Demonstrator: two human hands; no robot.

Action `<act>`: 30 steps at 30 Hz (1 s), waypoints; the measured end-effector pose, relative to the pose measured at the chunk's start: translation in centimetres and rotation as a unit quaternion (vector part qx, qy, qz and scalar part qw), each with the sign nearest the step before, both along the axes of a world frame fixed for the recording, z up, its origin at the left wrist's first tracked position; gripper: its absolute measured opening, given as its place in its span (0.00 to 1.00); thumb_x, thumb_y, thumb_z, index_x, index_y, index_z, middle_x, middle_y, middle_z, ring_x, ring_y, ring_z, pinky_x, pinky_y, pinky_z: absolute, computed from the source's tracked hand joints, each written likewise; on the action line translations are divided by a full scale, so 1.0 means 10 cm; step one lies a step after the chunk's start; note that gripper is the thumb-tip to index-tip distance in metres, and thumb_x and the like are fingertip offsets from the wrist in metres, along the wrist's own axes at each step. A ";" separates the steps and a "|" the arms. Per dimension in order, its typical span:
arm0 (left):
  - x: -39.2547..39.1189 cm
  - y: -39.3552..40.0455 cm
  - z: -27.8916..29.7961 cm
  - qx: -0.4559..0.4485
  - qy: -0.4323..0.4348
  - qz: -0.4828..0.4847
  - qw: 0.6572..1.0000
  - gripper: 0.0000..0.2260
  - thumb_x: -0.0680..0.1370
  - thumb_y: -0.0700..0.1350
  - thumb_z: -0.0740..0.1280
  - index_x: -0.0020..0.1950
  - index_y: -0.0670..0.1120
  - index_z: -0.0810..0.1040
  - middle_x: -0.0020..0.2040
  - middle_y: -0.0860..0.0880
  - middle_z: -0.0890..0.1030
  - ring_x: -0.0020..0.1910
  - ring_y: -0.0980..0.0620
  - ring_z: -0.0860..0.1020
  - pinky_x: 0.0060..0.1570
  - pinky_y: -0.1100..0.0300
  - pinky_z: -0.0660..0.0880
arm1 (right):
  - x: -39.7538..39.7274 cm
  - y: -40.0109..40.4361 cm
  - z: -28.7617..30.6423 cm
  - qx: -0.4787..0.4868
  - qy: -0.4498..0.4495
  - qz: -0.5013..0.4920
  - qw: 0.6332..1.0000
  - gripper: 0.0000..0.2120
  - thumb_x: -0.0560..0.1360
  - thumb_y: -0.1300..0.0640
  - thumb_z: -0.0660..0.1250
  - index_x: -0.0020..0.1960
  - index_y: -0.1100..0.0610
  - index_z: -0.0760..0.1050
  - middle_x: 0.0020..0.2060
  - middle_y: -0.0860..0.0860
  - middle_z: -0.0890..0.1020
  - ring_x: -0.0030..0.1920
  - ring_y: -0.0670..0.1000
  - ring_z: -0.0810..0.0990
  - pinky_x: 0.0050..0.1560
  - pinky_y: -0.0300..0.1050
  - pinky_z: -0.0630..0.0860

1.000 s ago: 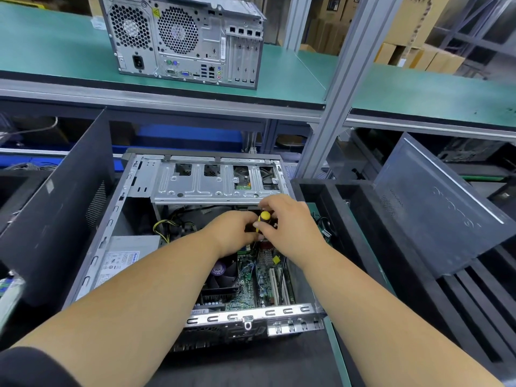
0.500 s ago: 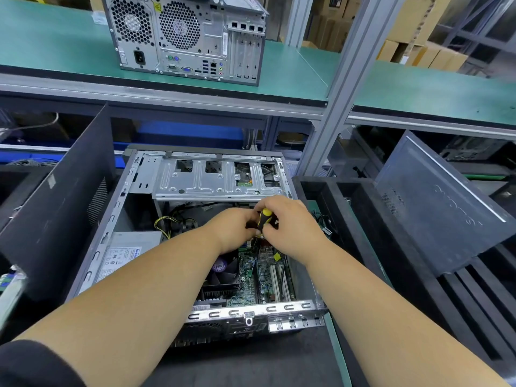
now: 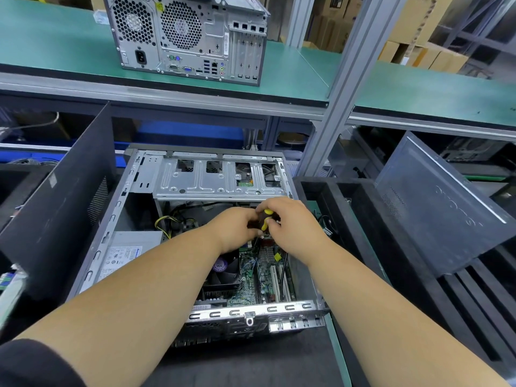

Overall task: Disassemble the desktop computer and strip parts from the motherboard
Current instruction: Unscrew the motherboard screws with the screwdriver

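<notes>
Both hands are working inside the open computer case (image 3: 117,219), which is lying on its side with the motherboard (image 3: 251,280) facing up. The right hand (image 3: 293,230) is curling its fingers round the yellow-and-black screwdriver (image 3: 266,220), just below the case's drive cage (image 3: 220,177). The left hand (image 3: 234,227) is pinching the tool's lower part, probably steadying the tip on a screw I can't see. The fan (image 3: 223,272) is sitting beside the board, nearer the case's front lip, not yet removed.
</notes>
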State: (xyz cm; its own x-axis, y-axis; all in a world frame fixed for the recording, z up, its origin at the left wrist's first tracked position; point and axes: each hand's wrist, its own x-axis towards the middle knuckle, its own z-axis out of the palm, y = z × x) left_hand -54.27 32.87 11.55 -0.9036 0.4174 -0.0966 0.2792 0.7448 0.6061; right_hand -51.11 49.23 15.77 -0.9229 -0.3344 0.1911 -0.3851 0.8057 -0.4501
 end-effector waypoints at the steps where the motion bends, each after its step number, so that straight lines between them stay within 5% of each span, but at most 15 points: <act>1: 0.00 0.00 0.00 0.001 0.000 0.002 1.000 0.08 0.77 0.47 0.69 0.53 0.45 0.79 0.49 0.47 0.82 0.48 0.48 0.77 0.46 0.58 0.72 | 0.01 0.00 0.00 -0.002 -0.002 0.002 1.000 0.15 0.75 0.64 0.65 0.58 0.52 0.80 0.54 0.46 0.81 0.58 0.48 0.73 0.63 0.41 0.66; 7: 0.04 0.00 0.01 0.008 0.020 0.001 1.000 0.07 0.75 0.49 0.70 0.44 0.48 0.74 0.37 0.51 0.76 0.39 0.48 0.74 0.34 0.60 0.65 | -0.02 -0.03 -0.03 0.028 0.021 -0.026 0.999 0.14 0.75 0.50 0.72 0.59 0.51 0.77 0.53 0.47 0.79 0.55 0.50 0.75 0.62 0.48 0.65; 11: 0.04 0.01 0.02 0.011 0.007 -0.006 1.000 0.10 0.75 0.51 0.70 0.53 0.49 0.77 0.44 0.50 0.80 0.44 0.50 0.77 0.42 0.59 0.72 | -0.02 -0.01 -0.04 0.007 0.013 -0.026 1.000 0.09 0.75 0.55 0.72 0.54 0.51 0.77 0.49 0.46 0.77 0.47 0.46 0.68 0.57 0.46 0.67; 16: 0.01 0.00 0.03 0.015 -0.009 -0.006 1.000 0.15 0.76 0.47 0.70 0.63 0.48 0.77 0.54 0.49 0.81 0.53 0.50 0.77 0.52 0.59 0.72 | -0.01 0.00 -0.02 -0.001 -0.006 -0.007 1.000 0.15 0.75 0.64 0.67 0.58 0.50 0.77 0.54 0.46 0.80 0.53 0.47 0.71 0.59 0.44 0.68; 21: 0.00 -0.01 0.00 0.015 -0.009 0.008 1.000 0.05 0.75 0.46 0.70 0.48 0.49 0.76 0.46 0.49 0.80 0.47 0.49 0.77 0.45 0.59 0.72 | 0.00 -0.02 -0.02 0.006 -0.002 -0.008 1.000 0.14 0.73 0.58 0.71 0.58 0.52 0.77 0.53 0.47 0.81 0.56 0.52 0.75 0.61 0.48 0.70; 24: 0.03 0.00 0.00 0.007 0.007 0.004 1.000 0.07 0.75 0.49 0.71 0.44 0.52 0.72 0.42 0.50 0.78 0.42 0.49 0.76 0.41 0.59 0.72 | -0.02 -0.03 -0.04 0.029 0.014 -0.026 0.999 0.14 0.74 0.51 0.73 0.57 0.52 0.76 0.52 0.47 0.79 0.55 0.51 0.75 0.59 0.44 0.64; 30: 0.04 0.00 0.01 0.019 -0.010 -0.013 1.000 0.14 0.75 0.49 0.71 0.60 0.50 0.76 0.51 0.51 0.81 0.50 0.50 0.78 0.50 0.57 0.74 | -0.01 -0.03 -0.01 0.030 0.007 -0.023 0.999 0.10 0.74 0.56 0.72 0.54 0.51 0.77 0.51 0.48 0.78 0.54 0.52 0.74 0.57 0.45 0.65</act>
State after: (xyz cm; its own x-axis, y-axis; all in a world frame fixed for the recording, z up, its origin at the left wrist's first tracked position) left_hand -53.91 32.92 11.65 -0.8908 0.4438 -0.0978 0.2857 0.7141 0.6391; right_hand -51.24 48.92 15.62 -0.9353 -0.3020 0.1845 -0.3520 0.8481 -0.3960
